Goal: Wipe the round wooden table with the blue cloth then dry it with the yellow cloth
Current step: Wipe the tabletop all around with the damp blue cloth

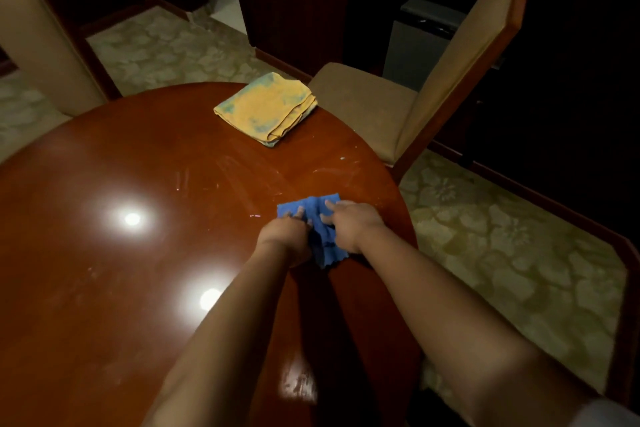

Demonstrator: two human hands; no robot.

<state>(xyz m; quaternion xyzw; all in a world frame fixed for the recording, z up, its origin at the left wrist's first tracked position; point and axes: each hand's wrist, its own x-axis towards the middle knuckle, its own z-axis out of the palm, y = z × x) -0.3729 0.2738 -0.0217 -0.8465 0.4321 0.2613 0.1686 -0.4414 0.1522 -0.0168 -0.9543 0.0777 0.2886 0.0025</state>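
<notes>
Nearest you, both forearms run up from the bottom edge; a bit of pale sleeve is cut off at the bottom-right corner. Your left hand [289, 230] and right hand [349, 224] sit on the blue cloth [320, 218], which lies bunched on the round wooden table [121, 288] near its right rim. L fingers curl into the fabric, gripping it; R fingers lie fairly straight, pressing on top, not clenched. Most of the cloth is hidden under the hands, only the far edge and a crumpled bit btw the wrists show. Tabletop is glossy w/ two bright lamp reflections on the left and faint streaks and small specks just beyond the cloth; can't tell if they're wet or dry. Farther back, near the far rim, the yellow cloth [266, 107] lies folded flat, w/ greenish patches, well apart from the blue one. Beyond the table a beige chair [433, 87] stands at right; another chair back [38, 38] is cut off at left. A grey bin [419, 45] sits behind in the dark; contents not visible.
</notes>
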